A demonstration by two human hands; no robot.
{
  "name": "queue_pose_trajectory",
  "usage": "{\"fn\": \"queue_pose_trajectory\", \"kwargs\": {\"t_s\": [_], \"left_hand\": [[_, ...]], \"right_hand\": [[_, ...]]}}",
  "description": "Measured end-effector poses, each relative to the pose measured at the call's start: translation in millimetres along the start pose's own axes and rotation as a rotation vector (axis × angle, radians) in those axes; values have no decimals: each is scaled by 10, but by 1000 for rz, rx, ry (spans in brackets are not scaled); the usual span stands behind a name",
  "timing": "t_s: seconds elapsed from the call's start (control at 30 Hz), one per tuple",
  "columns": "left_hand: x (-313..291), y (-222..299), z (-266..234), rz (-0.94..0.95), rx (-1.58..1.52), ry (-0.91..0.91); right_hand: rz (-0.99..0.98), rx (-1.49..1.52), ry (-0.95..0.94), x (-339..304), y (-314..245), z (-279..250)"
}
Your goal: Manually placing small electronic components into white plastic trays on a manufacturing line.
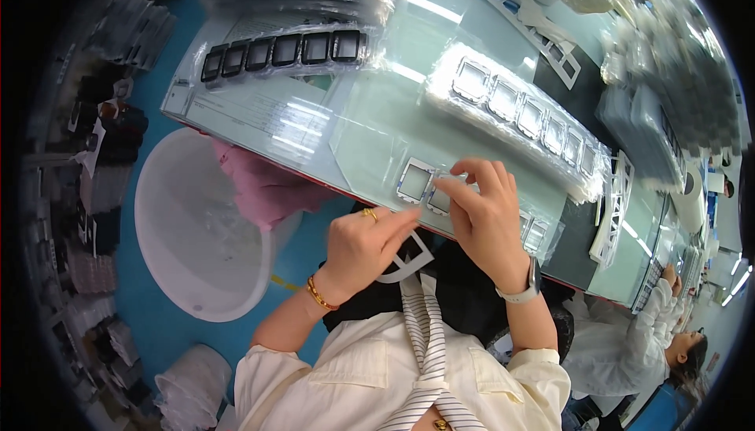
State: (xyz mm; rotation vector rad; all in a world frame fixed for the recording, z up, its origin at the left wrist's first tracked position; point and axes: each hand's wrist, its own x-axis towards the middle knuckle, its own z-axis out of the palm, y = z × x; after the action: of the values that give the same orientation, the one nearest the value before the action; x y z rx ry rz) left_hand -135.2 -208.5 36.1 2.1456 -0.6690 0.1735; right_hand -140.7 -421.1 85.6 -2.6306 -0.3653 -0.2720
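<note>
There at mid-picture, the part-hidden frame (439,201) lay on the table (370,136) beneath the right hand (487,215), the nearer one, its fingers bent; the left hand (363,246) pointed in from lower left. The neighbouring frame (404,194) stood long axis upward, top leaning right. Whether either hand's fingers gripped anything, I couldn't tell!
</note>
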Motion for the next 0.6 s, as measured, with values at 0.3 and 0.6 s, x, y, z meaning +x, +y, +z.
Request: {"fn": "queue_pose_trajectory", "kwargs": {"t_s": [0.3, 0.6], "left_hand": [[-74, 534, -232, 503, -340, 32], [56, -647, -697, -159, -71, 602]], "right_hand": [[172, 1096, -593, -570, -175, -704], [893, -312, -694, -3556, 1398, -1047]]}}
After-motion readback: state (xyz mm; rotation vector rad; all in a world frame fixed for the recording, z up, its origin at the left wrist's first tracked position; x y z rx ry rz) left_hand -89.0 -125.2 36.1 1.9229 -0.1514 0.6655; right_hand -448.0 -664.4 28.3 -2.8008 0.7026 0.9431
